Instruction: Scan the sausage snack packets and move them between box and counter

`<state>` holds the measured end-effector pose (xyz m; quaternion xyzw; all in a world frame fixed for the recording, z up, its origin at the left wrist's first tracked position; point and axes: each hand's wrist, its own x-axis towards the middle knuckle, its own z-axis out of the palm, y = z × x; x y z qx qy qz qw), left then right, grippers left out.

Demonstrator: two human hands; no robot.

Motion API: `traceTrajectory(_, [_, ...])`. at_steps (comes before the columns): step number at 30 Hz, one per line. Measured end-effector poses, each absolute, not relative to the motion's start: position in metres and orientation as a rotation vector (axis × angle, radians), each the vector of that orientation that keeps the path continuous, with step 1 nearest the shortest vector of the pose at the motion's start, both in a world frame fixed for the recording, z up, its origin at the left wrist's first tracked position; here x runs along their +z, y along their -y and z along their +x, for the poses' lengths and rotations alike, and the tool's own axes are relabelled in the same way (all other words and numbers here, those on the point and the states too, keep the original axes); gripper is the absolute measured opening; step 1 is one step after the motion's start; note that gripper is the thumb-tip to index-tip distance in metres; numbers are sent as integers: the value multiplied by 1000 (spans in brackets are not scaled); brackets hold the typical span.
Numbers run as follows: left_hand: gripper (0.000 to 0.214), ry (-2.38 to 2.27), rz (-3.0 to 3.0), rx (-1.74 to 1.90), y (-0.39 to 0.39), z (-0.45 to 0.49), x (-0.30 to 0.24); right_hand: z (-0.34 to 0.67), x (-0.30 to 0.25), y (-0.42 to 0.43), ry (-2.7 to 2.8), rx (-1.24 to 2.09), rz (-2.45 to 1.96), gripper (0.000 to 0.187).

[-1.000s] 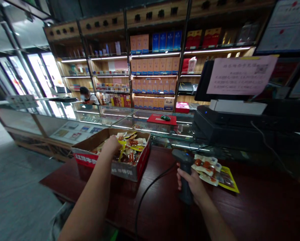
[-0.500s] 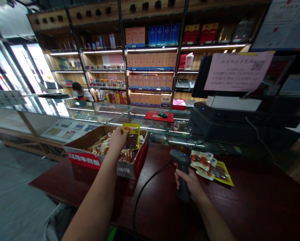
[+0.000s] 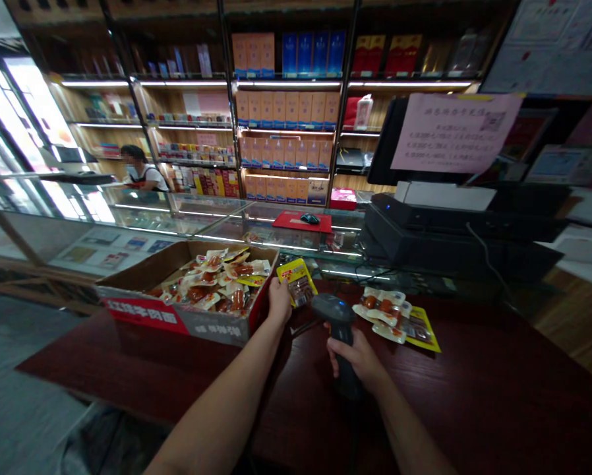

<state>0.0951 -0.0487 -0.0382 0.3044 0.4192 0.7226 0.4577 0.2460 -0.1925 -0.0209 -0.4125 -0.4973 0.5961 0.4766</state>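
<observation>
My left hand (image 3: 279, 301) is closed on the edge of a yellow snack packet (image 3: 298, 284) with a dark see-through window, held up just right of the cardboard box. My right hand (image 3: 358, 356) grips the handle of a dark barcode scanner (image 3: 343, 330), its head near the packet. The open cardboard box (image 3: 145, 313), red and grey outside, holds many clear vacuum packs of brown food (image 3: 236, 297) and a few yellow packets. To the right of the scanner, clear packs (image 3: 385, 310) lie on the dark red table beside another yellow packet (image 3: 421, 328).
The dark wooden table (image 3: 454, 409) meets a glass counter (image 3: 217, 218) carrying a red mat (image 3: 286, 221) and a mouse (image 3: 310, 218). A black printer-like machine (image 3: 414, 231) and a screen with a pink notice (image 3: 454, 132) stand right. Another person (image 3: 145, 171) is far left, before stocked shelves.
My left hand has carried the yellow packet out from over the box, rightward and slightly down, to beside the scanner's head. The view has shifted; my right hand still holds the scanner.
</observation>
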Motion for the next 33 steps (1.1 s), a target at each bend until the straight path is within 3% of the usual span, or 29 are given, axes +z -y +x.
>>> traceTrajectory(19, [11, -901, 478, 1758, 45, 97, -35, 244, -24, 192, 1174, 1473, -1122, 39])
traceTrajectory(33, [13, -844, 450, 1579, 55, 111, -25, 255, -9, 191, 1073, 1379, -1068, 49])
